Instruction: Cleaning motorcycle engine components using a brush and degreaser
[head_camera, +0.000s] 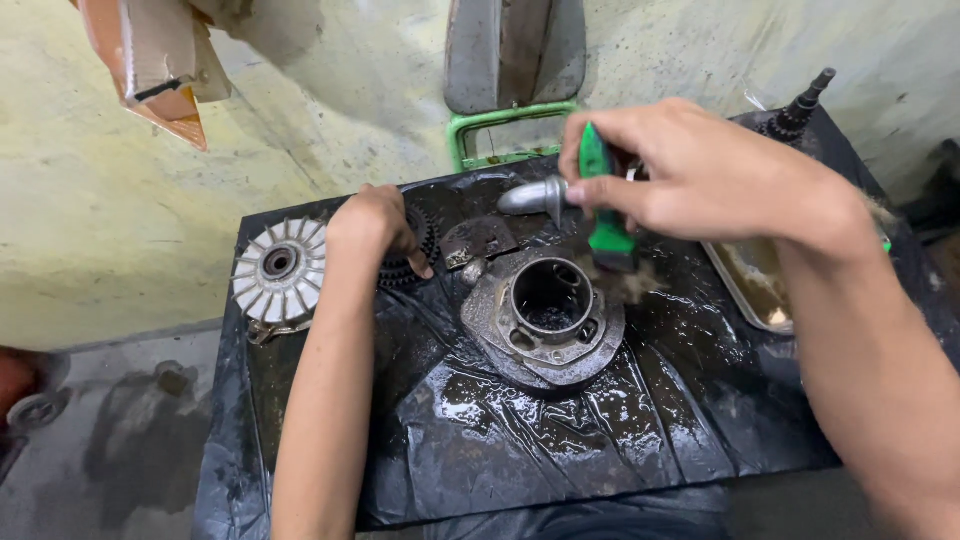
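Right hand (690, 175) grips green-handled brush (605, 205) over grey round metal housing (545, 315); left hand (375, 225) clutches dark toothed gear (410, 250) beside it; scrub firmly, steady

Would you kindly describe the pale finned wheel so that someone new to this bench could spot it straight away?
Start at the black wet plastic sheet covering the bench and go to its far left corner. There, just left of the left hand, lies the finned wheel. It is the only pale, round part with radial fins around a dark hub; the neighbouring gear under that hand is dark and toothed.
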